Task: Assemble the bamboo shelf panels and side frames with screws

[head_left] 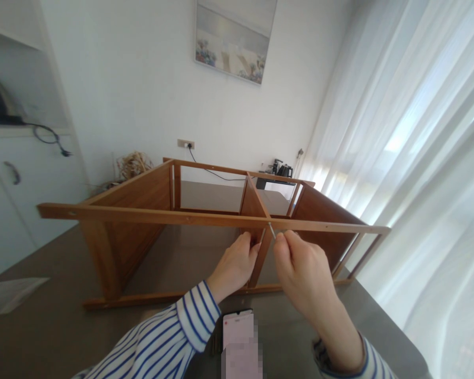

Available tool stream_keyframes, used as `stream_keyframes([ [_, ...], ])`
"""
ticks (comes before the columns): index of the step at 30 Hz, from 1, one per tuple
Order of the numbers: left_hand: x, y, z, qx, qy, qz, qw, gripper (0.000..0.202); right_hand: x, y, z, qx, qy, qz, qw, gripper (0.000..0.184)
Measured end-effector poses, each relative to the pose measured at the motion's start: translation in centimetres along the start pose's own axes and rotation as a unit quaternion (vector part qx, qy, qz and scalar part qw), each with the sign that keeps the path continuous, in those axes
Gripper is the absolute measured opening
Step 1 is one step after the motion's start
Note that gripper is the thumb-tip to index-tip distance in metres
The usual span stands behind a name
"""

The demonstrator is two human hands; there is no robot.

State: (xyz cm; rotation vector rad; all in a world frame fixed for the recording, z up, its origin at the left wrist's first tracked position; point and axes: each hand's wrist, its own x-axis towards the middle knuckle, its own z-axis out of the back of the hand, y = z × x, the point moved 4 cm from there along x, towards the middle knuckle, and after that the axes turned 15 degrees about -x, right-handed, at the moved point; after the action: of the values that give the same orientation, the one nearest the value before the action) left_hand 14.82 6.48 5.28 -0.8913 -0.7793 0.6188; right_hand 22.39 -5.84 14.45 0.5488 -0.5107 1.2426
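Observation:
A brown wooden shelf frame (142,215) lies on its side on the dark grey table (51,331). My left hand (233,266) is closed round the frame's middle divider post, just under the long front rail. My right hand (302,268) pinches a thin metal tool, like a hex key (272,230), whose tip meets the rail where the divider joins it. Both wrists wear blue-and-white striped sleeves.
A phone (237,329) lies on the table near my arms. A clear plastic sheet (10,292) rests at the table's left edge. White cabinets stand at the left, sheer curtains hang at the right, and a wall socket with a cable sits behind the frame.

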Motion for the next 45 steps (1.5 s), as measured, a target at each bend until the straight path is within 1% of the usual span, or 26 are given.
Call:
stream_keyframes([
  [7,0.0,-0.2,0.0,-0.004,0.002,0.0,1.0,0.03,0.4,0.3,0.5,-0.02,0.0,0.01,1.0,0.032],
  [12,0.0,-0.5,0.1,0.004,0.013,0.02,1.0,0.032,0.5,0.3,0.4,-0.027,0.004,0.013,1.0,0.032],
  [16,-0.1,-0.7,0.2,0.009,0.011,0.019,1.0,0.031,0.7,0.4,0.5,-0.039,0.005,0.014,0.999,0.033],
  [22,-0.1,-0.4,0.1,0.014,0.007,0.013,1.0,0.029,0.8,0.2,0.4,-0.036,0.042,0.002,0.998,0.033],
  [27,0.0,-0.1,0.0,0.012,0.004,0.006,1.0,0.026,0.7,0.0,0.2,0.001,0.074,-0.001,0.997,0.032],
  [30,0.0,0.0,0.0,0.013,0.002,0.003,1.0,0.024,0.6,-0.1,-0.1,0.034,0.074,-0.02,0.997,0.033],
  [35,0.0,-0.1,0.0,0.012,0.006,0.009,1.0,0.024,0.3,-0.5,-0.7,0.12,0.065,-0.046,0.99,0.035],
  [37,-0.1,-0.1,0.0,0.008,0.008,0.007,1.0,0.025,0.4,-0.5,-0.8,0.133,0.068,-0.052,0.987,0.035],
  [45,-0.1,0.0,0.1,0.016,0.005,0.009,1.0,0.026,0.8,0.0,0.0,0.072,0.08,-0.023,0.994,0.037],
])
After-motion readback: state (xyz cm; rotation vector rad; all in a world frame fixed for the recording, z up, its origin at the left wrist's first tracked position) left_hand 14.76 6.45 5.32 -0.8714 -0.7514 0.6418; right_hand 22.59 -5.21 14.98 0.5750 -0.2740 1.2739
